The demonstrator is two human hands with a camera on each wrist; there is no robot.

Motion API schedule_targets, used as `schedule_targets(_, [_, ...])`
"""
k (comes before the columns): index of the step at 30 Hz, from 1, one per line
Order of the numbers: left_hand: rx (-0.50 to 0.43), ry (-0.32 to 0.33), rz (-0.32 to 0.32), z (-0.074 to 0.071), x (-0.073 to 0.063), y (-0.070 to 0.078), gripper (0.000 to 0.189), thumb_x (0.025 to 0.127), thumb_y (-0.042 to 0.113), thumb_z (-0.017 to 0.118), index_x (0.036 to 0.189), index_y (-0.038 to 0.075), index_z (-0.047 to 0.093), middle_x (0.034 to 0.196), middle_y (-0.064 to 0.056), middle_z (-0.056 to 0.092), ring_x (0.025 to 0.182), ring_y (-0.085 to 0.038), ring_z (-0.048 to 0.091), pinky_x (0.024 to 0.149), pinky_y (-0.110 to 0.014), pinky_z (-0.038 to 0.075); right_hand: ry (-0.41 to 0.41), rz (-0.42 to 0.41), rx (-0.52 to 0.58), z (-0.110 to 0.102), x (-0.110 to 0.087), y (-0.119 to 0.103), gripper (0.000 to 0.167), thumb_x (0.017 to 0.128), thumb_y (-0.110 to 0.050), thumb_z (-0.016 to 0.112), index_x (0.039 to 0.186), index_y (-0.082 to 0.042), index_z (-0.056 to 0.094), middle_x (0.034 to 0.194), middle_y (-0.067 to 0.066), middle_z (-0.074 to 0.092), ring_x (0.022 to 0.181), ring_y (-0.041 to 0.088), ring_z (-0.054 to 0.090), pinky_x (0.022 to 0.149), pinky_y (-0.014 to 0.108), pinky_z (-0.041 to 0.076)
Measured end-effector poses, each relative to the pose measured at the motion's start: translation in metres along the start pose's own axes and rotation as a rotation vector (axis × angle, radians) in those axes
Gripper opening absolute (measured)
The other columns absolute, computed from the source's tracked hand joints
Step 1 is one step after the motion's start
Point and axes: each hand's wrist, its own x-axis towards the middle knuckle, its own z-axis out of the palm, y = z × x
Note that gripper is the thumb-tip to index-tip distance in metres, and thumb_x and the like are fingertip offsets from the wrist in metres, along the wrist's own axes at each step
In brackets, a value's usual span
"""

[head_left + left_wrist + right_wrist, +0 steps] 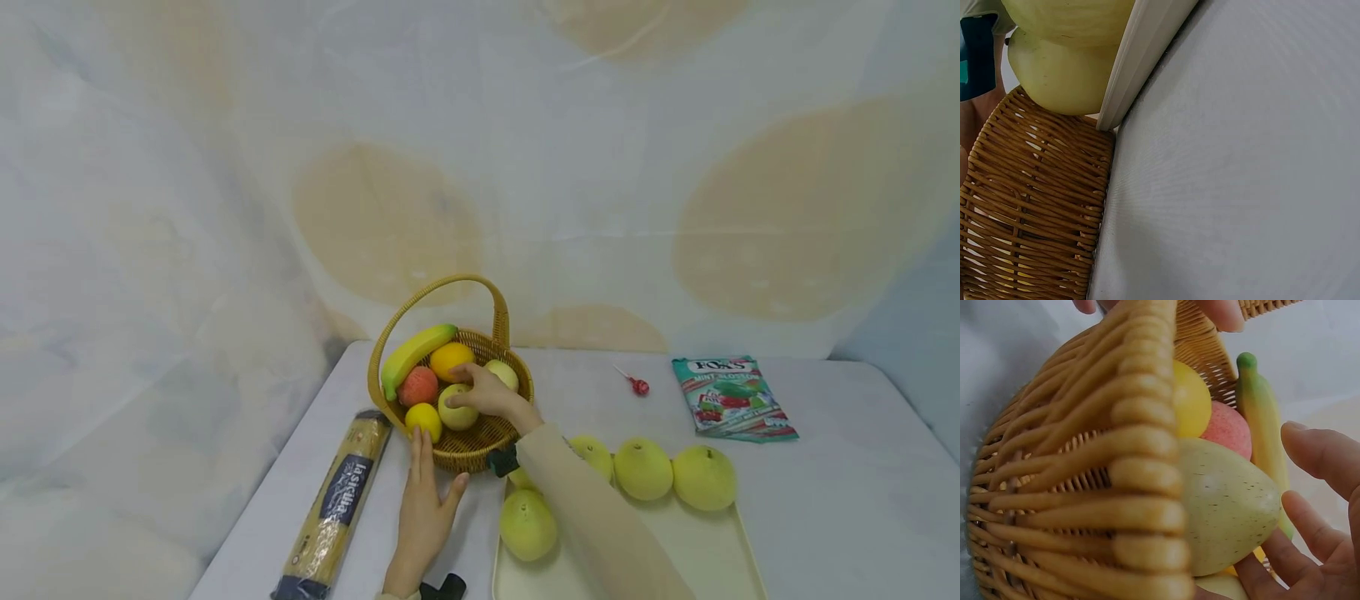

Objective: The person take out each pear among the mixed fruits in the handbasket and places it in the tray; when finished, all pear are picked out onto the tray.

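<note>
A wicker basket (pixel 467 459) with a tall handle holds a banana (pixel 417 353), a reddish round fruit (pixel 417 387), an orange (pixel 450 359), a small yellow fruit (pixel 422 421) and two pale green fruits. My right hand (pixel 489 392) reaches over the basket's right side. In the right wrist view its fingertips lie at the side of the nearer pale green fruit (pixel 1229 506), the thumb spread apart from it. My left hand (pixel 426 510) is at the front of the basket, fingers straight and their tips at the rim by the small yellow fruit.
A cream tray (pixel 697 550) with several yellow-green pomelo-like fruits along its edges stands right of the basket, partly behind my right sleeve. To the left lies a pasta packet (pixel 341 500). A red lollipop (pixel 639 387) and a green candy bag (pixel 735 400) lie farther back.
</note>
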Motion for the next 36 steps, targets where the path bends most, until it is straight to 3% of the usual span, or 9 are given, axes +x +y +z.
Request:
schedule_targets(13, [0.001, 0.001, -0.004, 0.002, 0.000, -0.002, 0.086, 0.093, 0.043, 0.061, 0.156, 0.007, 0.014, 0.164, -0.015, 0.009, 0.143, -0.042, 0.030, 0.109, -0.061, 0.035, -0.003, 0.018, -0.055, 0.009, 0.003, 0.002, 0.061, 0.086, -0.017, 0.072, 0.140, -0.004, 0.047, 0.143, 0.013, 0.051, 0.130, 0.030, 0.049, 0.109, 0.045, 0.041])
schedule_targets(22, [0.010, 0.011, 0.008, 0.002, -0.002, -0.001, 0.086, 0.092, 0.040, 0.063, 0.155, 0.004, 0.016, 0.163, -0.017, 0.010, 0.142, -0.042, 0.030, 0.110, -0.060, 0.034, 0.016, 0.004, -0.149, 0.016, 0.005, 0.007, 0.067, 0.081, -0.010, 0.077, 0.140, -0.006, 0.047, 0.143, 0.013, 0.052, 0.128, 0.029, 0.051, 0.107, 0.044, 0.043])
schedule_targets(36, [0.002, 0.011, 0.006, 0.001, -0.001, 0.000, 0.085, 0.092, 0.034, 0.065, 0.155, 0.004, 0.016, 0.163, -0.017, 0.011, 0.142, -0.043, 0.031, 0.109, -0.060, 0.035, 0.058, -0.019, -0.146, 0.016, -0.004, 0.007, 0.070, 0.078, -0.008, 0.079, 0.139, -0.004, 0.046, 0.137, 0.013, 0.057, 0.124, 0.028, 0.054, 0.104, 0.043, 0.045])
